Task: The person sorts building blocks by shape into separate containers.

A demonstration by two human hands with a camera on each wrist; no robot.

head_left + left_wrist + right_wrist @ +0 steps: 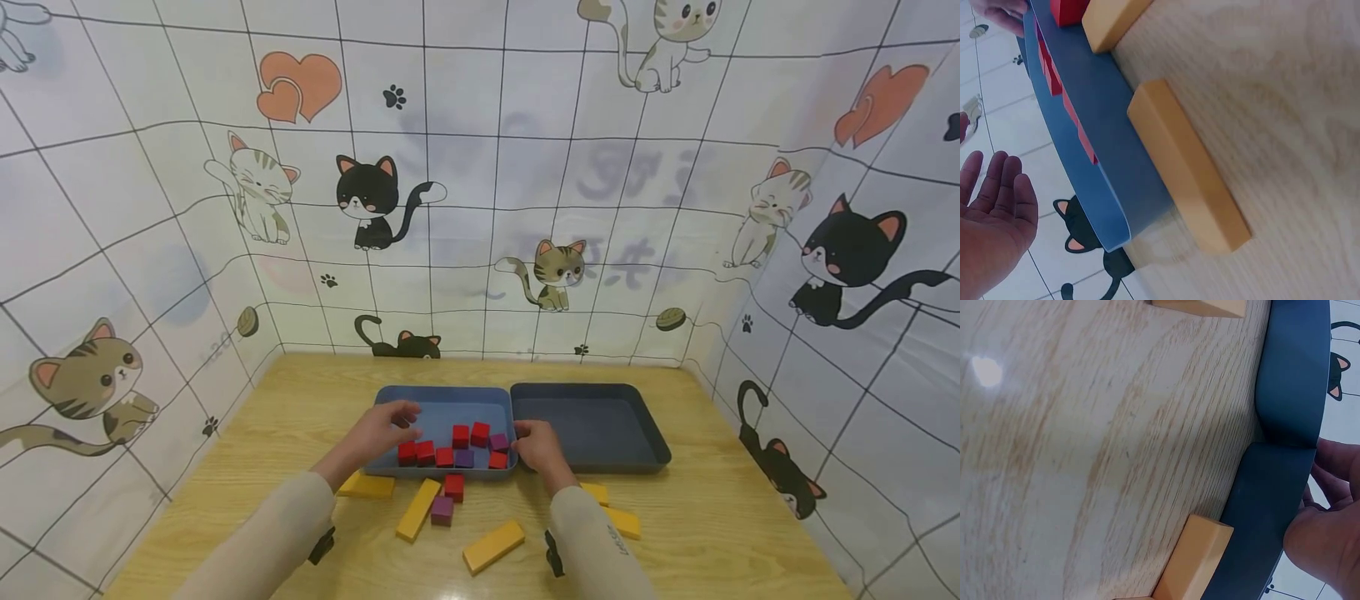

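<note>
Now left hand [386, 427] open over light blue tray [442, 400], right hand [536, 446] gripping its corner

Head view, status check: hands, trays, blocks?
Left hand open over the light blue tray; right hand at its right rim. Red and purple cubes inside. Dark tray alongside. Yellow blocks on table, nothing obstructing.

A dark tray [592, 425] sits near the table's [720, 517] far edge, toward the right. Cartoon-cat sheets [480, 167] wall the table's far, left and right edges, printed with hearts and paw prints.
</note>
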